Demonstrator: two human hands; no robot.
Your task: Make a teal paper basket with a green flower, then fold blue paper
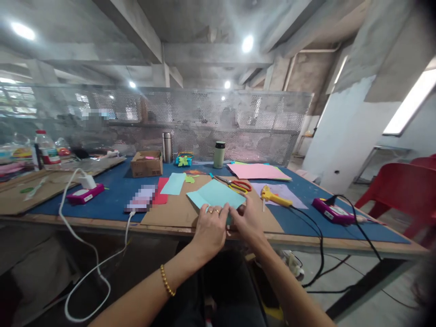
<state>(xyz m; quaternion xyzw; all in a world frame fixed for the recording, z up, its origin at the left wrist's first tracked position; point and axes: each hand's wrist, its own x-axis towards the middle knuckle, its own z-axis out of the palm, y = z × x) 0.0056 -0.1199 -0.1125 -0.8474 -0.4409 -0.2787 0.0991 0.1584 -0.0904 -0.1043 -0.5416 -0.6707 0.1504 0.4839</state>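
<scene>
A light blue sheet of paper lies with one corner toward the far side, on a brown cardboard sheet. My left hand holds its near edge, fingers curled over the paper, with rings on them. Beside it, my right hand grips the same near edge at the right, thumb close to the left fingers. The fold under my fingers is partly hidden. Just beyond the paper are scissors with red-orange handles and a yellow-handled tool. To the right a yellow glue gun rests on lilac paper.
Left of the cardboard are a smaller blue paper, red paper and a phone on a white cable. A cardboard box, steel flask, green bottle and pink paper stand or lie farther back. Purple power strips flank the workspace.
</scene>
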